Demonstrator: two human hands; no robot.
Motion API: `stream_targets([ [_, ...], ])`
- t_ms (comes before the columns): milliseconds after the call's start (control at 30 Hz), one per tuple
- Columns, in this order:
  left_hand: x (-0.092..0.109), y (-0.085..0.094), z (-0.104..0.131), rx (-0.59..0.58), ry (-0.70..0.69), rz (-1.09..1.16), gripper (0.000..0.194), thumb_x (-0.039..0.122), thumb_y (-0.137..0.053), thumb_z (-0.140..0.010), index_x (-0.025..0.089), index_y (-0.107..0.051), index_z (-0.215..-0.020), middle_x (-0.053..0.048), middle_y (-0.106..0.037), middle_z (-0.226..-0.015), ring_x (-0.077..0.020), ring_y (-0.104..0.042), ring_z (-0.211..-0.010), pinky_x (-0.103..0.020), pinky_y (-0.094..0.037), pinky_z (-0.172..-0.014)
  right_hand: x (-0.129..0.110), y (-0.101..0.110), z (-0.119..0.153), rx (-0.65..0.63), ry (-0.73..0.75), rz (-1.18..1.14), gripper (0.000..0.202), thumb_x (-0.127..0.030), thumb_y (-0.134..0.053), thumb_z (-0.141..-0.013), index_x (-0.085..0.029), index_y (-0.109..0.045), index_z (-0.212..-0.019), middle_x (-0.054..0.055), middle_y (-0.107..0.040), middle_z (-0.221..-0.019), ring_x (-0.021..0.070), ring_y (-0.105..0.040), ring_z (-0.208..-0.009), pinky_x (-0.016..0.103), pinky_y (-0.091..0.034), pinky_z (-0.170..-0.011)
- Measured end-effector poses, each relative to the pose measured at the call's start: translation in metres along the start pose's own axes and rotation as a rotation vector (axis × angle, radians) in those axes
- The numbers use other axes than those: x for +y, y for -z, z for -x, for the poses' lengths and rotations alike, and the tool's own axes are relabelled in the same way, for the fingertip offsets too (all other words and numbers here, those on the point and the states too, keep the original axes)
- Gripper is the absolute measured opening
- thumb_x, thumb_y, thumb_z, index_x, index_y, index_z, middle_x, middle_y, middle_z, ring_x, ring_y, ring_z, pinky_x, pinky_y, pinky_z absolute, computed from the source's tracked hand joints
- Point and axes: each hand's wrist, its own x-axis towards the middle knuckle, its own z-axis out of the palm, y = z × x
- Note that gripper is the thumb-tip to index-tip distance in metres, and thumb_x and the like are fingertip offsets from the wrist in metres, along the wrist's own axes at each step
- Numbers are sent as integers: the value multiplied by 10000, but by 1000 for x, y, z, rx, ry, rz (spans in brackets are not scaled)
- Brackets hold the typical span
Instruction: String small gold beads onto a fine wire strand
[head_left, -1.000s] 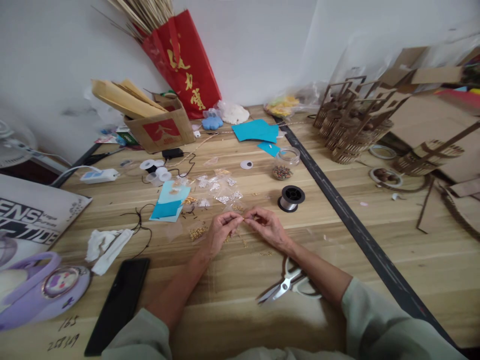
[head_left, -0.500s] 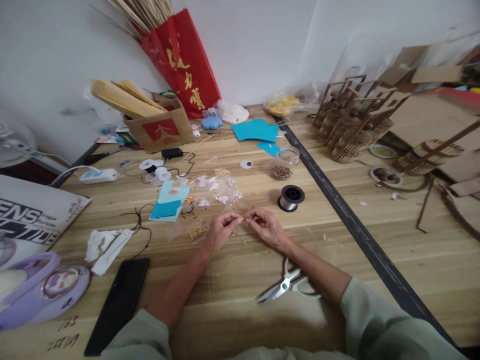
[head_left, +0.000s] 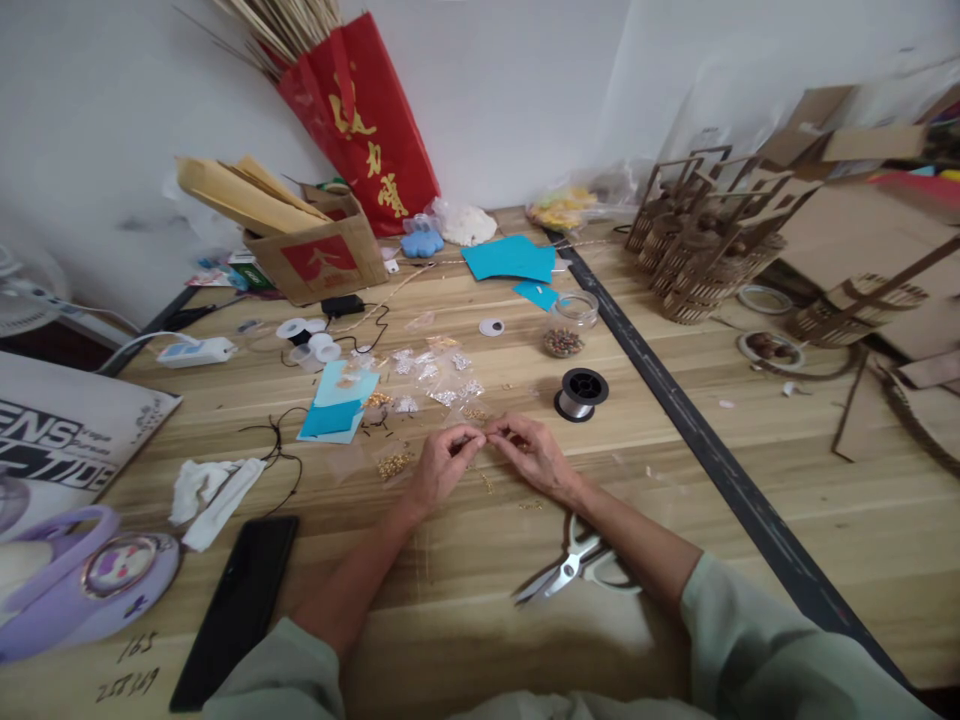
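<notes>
My left hand (head_left: 444, 465) and my right hand (head_left: 531, 455) meet fingertip to fingertip over the wooden table, both pinched closed. What sits between the fingertips is too small to make out. Just left of my left hand lies a pile of gold beads (head_left: 394, 466). Small bags of silvery pieces (head_left: 442, 372) are spread beyond my hands. A black spool of clear line (head_left: 581, 394) stands to the upper right of my right hand. Scissors (head_left: 571, 567) with pale handles lie partly open beside my right forearm. Small gold pieces (head_left: 531, 506) are scattered below my right hand.
A black phone (head_left: 236, 610) and a purple device (head_left: 97, 580) are at the left. A glass jar of beads (head_left: 566, 335), blue sheets (head_left: 510, 259) and a cardboard box (head_left: 319, 255) stand farther back. Woven baskets (head_left: 697, 250) are at the right.
The small gold-coloured piece seen between my fingertips before is no longer distinct. Both hands stay in nearly the same place.
</notes>
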Motion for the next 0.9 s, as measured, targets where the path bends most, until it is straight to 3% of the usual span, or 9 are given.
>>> stream_targets([
  [300, -3, 2, -2, -33, 62, 82, 261, 387, -531, -807, 144, -617, -762, 55, -420, -508, -73, -364, -467, -194, -306, -473, 5, -1, 1, -30, -27, -33, 142, -210, -526, -863, -172, -643, -934, 40, -658, -825, 131, -582, -696, 224, -451, -601],
  [900, 1, 3, 1, -46, -47, -105, 299, 357, -432, -883, 147, -586, -736, 37, -460, -536, -87, -418, -512, -202, -342, -532, 9, -2, 2, -32, 40, 83, 119, -244, -500, -886, -169, -592, -889, 42, -603, -767, 146, -553, -685, 259, -443, -641],
])
